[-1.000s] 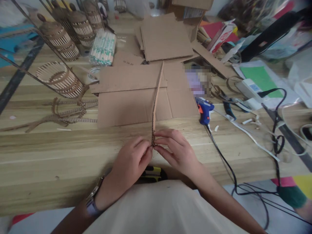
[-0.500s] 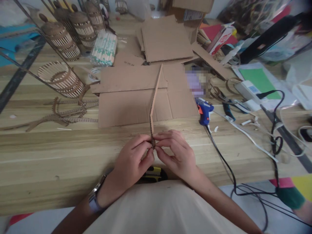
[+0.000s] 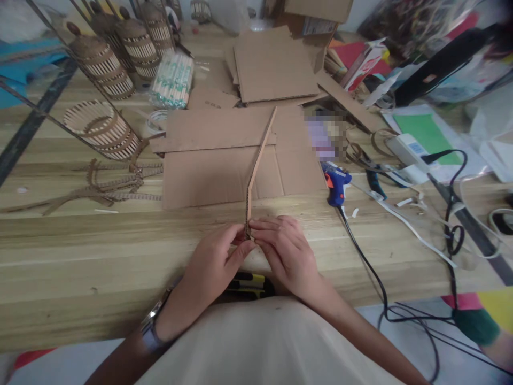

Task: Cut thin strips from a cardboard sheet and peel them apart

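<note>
A narrow cardboard strip runs away from me, bent partway along, its far part over a flat cardboard sheet. My left hand pinches the strip's near end between thumb and fingers. From the other side, my right hand grips the same end, its fingers pressed together. The near end is small and coiled or folded, partly hidden by the fingertips. Close to my body, below the hands, lies a black and yellow tool, partly covered by my left hand and shirt.
A blue glue gun with a black cord lies to the right, near pliers. At left are an open slatted basket and loose corrugated strips. Bundled sticks and stacked cardboard sit behind.
The strip's far end has swung slightly to the right. My right fingers have flattened and closed together over the near end; my left hand has shifted a little left.
</note>
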`<state>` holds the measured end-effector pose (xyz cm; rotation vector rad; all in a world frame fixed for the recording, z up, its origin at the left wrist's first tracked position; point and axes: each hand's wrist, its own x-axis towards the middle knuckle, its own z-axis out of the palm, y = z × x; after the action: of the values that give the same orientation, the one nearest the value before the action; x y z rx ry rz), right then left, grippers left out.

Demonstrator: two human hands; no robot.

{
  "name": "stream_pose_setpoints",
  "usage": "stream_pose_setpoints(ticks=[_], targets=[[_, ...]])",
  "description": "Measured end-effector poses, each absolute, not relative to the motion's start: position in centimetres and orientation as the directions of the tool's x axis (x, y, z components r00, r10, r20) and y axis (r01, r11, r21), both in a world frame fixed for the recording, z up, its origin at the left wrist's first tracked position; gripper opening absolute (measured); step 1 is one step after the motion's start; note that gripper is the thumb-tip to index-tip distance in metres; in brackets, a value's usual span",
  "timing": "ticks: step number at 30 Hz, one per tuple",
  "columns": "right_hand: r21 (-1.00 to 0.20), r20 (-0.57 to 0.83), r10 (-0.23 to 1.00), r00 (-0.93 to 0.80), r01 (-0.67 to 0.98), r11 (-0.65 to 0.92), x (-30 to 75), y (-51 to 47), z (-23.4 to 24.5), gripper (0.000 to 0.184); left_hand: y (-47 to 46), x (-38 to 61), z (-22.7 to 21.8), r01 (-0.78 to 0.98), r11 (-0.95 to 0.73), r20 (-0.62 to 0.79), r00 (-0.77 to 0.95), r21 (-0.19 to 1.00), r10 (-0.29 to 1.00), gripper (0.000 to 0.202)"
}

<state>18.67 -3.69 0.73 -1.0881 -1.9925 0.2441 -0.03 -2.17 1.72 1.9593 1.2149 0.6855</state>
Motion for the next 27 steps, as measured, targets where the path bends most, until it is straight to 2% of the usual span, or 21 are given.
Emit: stream_pose_setpoints(ticks=[5,12,15,21,27], targets=[[-0.445,0.572,0.759,-0.309,0.660,0.605,18.35,-3.97,0.03,0.026,-2.40,0.03,1.69,0.526,-0.173,-0.074,0.415,0.833,0.907,0.021],[-0.410,0.583,0.740,-0.334,0.666,0.624,18.09,-3.87,0.26,0.018,-2.61,0.47,1.49,0.496,-0.143,-0.083,0.406,0.857,0.910,0.026],[-0.432,0.601,0.738,-0.308,0.651,0.624,18.11,-3.84,0.32,0.016,-2.61,0.42,1.45,0.472,-0.137,-0.084,0.418,0.871,0.904,0.026],[-0.561,0.571,0.788,-0.231,0.590,0.580,18.30,-3.84,0.33,0.017,-2.57,0.34,1.43,0.402,-0.091,-0.097,0.424,0.911,0.901,0.025],[-0.488,0.601,0.745,-0.290,0.605,0.629,18.52,-3.71,0.25,0.014,-2.42,0.48,1.21,0.443,-0.011,-0.196,0.419,0.896,0.887,0.031]])
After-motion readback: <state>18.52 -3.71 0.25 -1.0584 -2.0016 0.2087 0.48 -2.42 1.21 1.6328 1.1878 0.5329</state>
